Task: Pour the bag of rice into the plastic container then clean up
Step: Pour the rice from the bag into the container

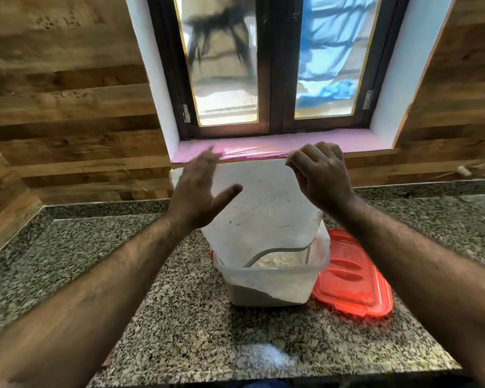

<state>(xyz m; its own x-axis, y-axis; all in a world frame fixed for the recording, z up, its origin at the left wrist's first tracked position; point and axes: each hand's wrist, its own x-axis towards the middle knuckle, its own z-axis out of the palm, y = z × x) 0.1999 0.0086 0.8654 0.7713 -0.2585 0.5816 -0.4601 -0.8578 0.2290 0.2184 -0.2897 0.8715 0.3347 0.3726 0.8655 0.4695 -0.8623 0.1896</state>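
Note:
A white woven rice bag (261, 211) hangs upside down with its mouth inside the clear plastic container (272, 278) on the granite counter. Rice shows in the bottom of the container. My right hand (319, 175) pinches the bag's upper right corner and holds it up. My left hand (202, 189) is blurred, fingers straight and thumb spread, in front of the bag's upper left part; whether it touches the bag I cannot tell.
The container's red lid (353, 278) lies flat on the counter (179, 317) just right of the container. A window with a pink sill (361, 140) stands behind. Wood-panelled walls flank the counter, whose front edge runs along the bottom of the view.

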